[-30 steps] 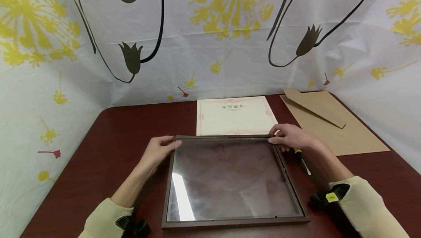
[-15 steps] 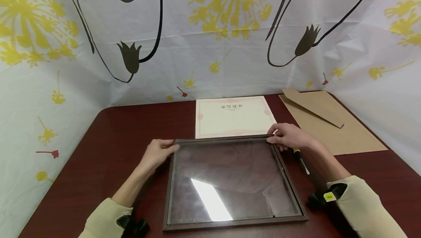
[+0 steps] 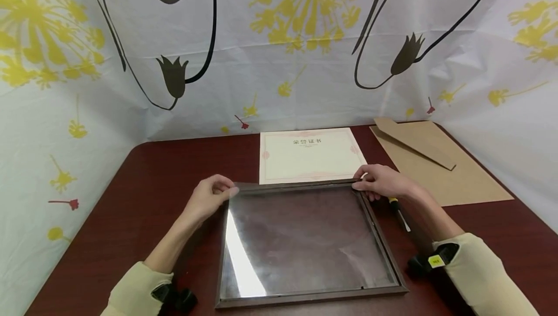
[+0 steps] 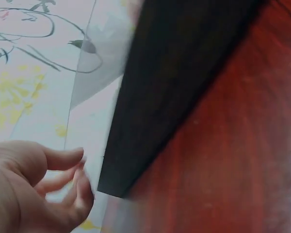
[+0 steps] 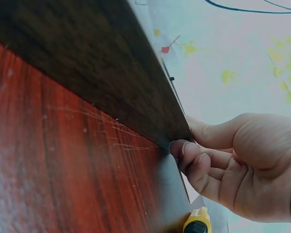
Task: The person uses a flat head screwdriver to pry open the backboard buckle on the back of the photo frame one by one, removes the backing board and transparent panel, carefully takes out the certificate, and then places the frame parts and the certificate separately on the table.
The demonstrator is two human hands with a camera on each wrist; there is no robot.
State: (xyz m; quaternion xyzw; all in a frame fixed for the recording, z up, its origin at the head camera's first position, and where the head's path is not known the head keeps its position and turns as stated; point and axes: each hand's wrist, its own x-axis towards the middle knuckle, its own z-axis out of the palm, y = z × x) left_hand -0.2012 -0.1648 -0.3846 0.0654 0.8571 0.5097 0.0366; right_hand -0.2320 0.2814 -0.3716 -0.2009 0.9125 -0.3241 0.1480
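A dark brown picture frame (image 3: 314, 298) lies on the table with a clear sheet (image 3: 296, 238) over its opening. At the far left corner my left hand (image 3: 209, 198) pinches the sheet's corner between thumb and fingertips. In the left wrist view the clear sheet (image 4: 97, 63) rises beside the frame's dark side, its corner at the fingertips. My right hand (image 3: 385, 181) grips the frame's far right corner. The right wrist view has the right thumb on the rim and curled fingers against the outer side of the frame (image 5: 121, 73).
A cream certificate (image 3: 307, 161) lies behind the frame. At the back right is a brown backing board (image 3: 462, 180) with its stand flap raised. A yellow and black screwdriver (image 3: 400, 214) lies beside the right hand. Patterned white cloth (image 3: 279, 83) encloses the dark red table (image 3: 144, 195).
My left hand has risen slightly at the corner, lifting the sheet's left edge. The bright reflection on the sheet moved right, then back left. My right hand stays at its corner.
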